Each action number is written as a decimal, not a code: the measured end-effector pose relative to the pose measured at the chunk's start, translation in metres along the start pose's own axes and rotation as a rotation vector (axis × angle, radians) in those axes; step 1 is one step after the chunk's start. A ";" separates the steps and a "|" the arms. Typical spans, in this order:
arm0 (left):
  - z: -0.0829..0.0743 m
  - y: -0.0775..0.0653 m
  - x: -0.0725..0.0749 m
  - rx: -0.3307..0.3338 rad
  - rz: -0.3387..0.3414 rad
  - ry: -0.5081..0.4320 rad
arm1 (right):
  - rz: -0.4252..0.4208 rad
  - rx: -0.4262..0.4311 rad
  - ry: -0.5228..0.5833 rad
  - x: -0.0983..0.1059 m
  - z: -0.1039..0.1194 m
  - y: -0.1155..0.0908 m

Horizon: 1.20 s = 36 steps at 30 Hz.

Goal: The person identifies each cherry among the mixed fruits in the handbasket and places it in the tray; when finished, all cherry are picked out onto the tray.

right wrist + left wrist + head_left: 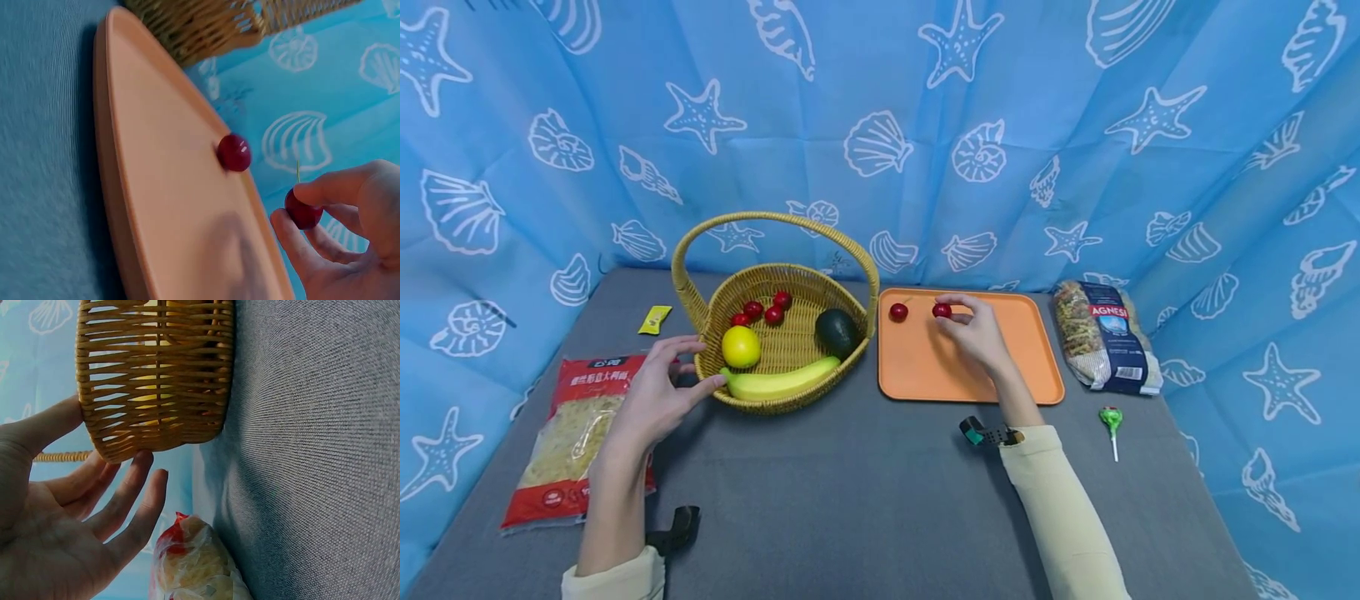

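Note:
My right hand [976,333] pinches a red cherry [304,210] by its sides between thumb and fingertips, its thin stem sticking up, over the orange tray [925,367]. A second cherry [898,312] lies on the tray, left of that hand. At the left, my left hand [658,392] holds the rim of a wicker basket [156,381], thumb and fingers spread along its near left side. Inside the basket are several cherries [774,315], a round yellow fruit [741,347], a banana [784,382] and a dark avocado [838,332]. The basket's tall handle [775,217] arches above it.
A red pasta bag [568,442] lies under and beside the left forearm, with a small yellow candy packet [655,319] behind it. Right of the tray are another pasta bag [1107,336] and a green lollipop [1111,421]. A blue curtain [880,83] hangs behind the grey table [835,508].

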State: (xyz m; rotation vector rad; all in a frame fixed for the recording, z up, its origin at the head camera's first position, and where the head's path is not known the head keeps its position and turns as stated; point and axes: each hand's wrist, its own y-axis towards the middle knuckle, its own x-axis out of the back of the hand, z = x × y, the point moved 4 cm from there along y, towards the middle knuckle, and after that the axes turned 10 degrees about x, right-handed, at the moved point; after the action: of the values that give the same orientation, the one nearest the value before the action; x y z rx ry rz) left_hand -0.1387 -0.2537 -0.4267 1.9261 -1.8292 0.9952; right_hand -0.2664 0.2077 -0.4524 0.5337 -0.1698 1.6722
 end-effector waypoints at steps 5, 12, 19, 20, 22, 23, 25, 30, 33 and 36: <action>-0.001 0.000 0.000 0.005 0.006 -0.003 | 0.004 -0.006 -0.105 -0.003 -0.013 0.011; 0.000 0.001 0.000 0.008 0.013 0.000 | 0.008 0.017 -0.212 -0.009 -0.024 0.021; 0.002 0.001 0.001 0.006 0.015 0.001 | 0.019 0.013 -0.204 -0.013 -0.026 0.023; 0.001 0.001 0.001 0.006 0.015 0.000 | 0.023 0.013 -0.202 -0.013 -0.026 0.023; 0.001 0.001 0.001 0.006 0.014 0.001 | 0.031 0.009 -0.190 -0.012 -0.026 0.023; 0.001 0.001 0.001 0.006 0.013 0.001 | 0.036 0.006 -0.182 -0.011 -0.026 0.022; 0.000 0.001 0.001 0.006 0.011 -0.001 | 0.046 -0.004 -0.158 -0.009 -0.025 0.022; 0.001 0.001 0.001 0.004 0.004 0.000 | 0.048 -0.018 -0.095 -0.002 -0.022 0.018; 0.001 0.001 0.001 0.004 0.003 0.003 | 0.040 -0.006 -0.063 0.003 -0.016 0.014; 0.001 0.001 0.000 0.004 0.003 0.002 | 0.045 0.030 -0.018 0.006 -0.005 0.008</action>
State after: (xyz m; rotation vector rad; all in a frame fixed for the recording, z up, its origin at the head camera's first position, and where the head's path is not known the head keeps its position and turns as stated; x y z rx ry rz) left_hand -0.1393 -0.2545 -0.4273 1.9247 -1.8310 1.0022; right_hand -0.2759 0.2133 -0.4529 0.5711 -0.1709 1.7159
